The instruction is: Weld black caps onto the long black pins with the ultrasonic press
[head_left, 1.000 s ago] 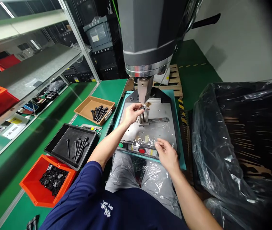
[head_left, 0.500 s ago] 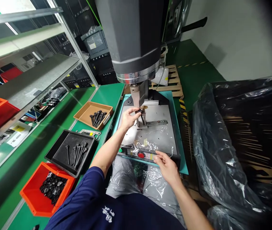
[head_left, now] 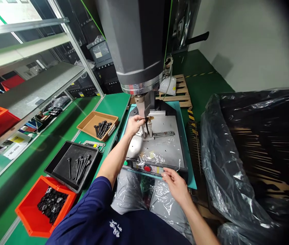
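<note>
"What do you have on your feed?"

"I have my left hand (head_left: 134,125) up at the fixture (head_left: 150,130), thumb and fingertips closed on a black stemmed part (head_left: 147,126). Its head is in my pinch and the stem points down among the fixture's uprights. I can't tell from here whether it is seated."

"Where is that on the machine?"

"Toward the far edge of the metal plate (head_left: 166,149), a little left of its middle, right below the metal horn (head_left: 141,105) of the press head (head_left: 136,44)."

"And your right?"

"My right hand (head_left: 177,186) is loosely open, fingers half curled, with nothing visible in it. It's at the near edge of the base, to the right of the red button (head_left: 147,168). I can't make out whether the fingertips touch the panel."

"Anything on the worktop (head_left: 115,98)?"

"Along its right edge, a brown tray (head_left: 88,120) and a black tray (head_left: 62,160), both holding similar stemmed parts. Nearer me, an orange bin (head_left: 27,214) holds a heap of small black pieces (head_left: 52,205)."
</note>
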The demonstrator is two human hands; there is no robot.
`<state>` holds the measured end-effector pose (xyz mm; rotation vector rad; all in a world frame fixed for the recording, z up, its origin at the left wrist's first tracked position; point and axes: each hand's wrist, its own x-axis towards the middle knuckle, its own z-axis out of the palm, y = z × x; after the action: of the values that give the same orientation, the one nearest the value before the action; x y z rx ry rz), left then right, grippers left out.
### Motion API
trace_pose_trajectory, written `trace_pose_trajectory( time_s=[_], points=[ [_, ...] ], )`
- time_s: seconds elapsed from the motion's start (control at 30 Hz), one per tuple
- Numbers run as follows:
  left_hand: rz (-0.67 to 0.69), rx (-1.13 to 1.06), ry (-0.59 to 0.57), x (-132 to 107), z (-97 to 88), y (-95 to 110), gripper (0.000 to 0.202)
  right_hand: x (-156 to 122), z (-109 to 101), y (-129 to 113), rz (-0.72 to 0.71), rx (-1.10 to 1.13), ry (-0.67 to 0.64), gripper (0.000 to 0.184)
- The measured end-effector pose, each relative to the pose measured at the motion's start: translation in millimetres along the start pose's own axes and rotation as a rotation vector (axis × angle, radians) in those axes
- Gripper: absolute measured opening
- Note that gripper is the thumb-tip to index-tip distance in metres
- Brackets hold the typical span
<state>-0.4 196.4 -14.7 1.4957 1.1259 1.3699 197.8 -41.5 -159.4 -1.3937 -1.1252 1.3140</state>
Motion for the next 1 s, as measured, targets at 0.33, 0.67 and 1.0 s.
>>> trace_pose_trajectory(
  time_s=[0.33, 0.67, 1.0],
  points=[
    [0.258, 0.233, -0.130, 2.2, -13.7, 3.7, 0.008, -5.3, -5.2, 6.3, 0.036, -0.017, -0.004, 0.058],
    [0.359, 0.463, -0.059, -8.6, -7.9, 13.0, 0.008, -10.5, -3.3, 1.9, 0.041, -0.053, -0.023, 0.057],
    [0.327, 0.413, -0.141, -18.3, -11.8, 11.6, 0.022, -11.2, -5.2, -9.9, 0.026, -0.036, -0.006, 0.055]
  ],
)
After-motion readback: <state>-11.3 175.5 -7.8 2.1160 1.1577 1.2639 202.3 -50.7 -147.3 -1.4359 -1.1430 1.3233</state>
